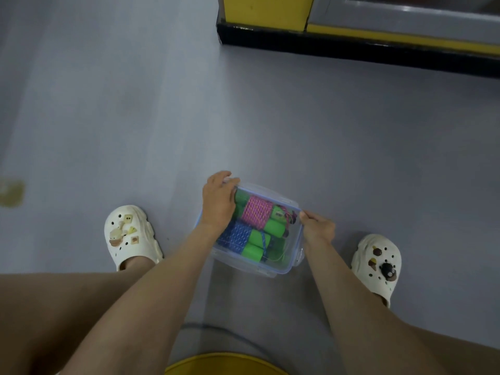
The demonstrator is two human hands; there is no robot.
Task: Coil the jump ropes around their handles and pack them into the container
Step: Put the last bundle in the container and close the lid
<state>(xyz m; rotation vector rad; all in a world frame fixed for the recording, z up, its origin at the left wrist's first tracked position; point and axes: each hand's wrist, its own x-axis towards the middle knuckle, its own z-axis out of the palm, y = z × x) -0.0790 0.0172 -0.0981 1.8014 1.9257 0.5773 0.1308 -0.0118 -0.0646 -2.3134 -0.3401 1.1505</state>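
Note:
A clear plastic container with a blue-edged rim sits on the grey floor between my feet. Inside lie a pink jump rope and a blue jump rope, each coiled round green handles. My left hand grips the container's far left corner, fingers curled over the rim. My right hand pinches the rim on the right side. A transparent lid seems to lie over the top, though I cannot tell for sure.
My two feet in white clogs stand either side of the container. A yellow and black base runs along the far right. A yellow round edge and a grey cable lie near me.

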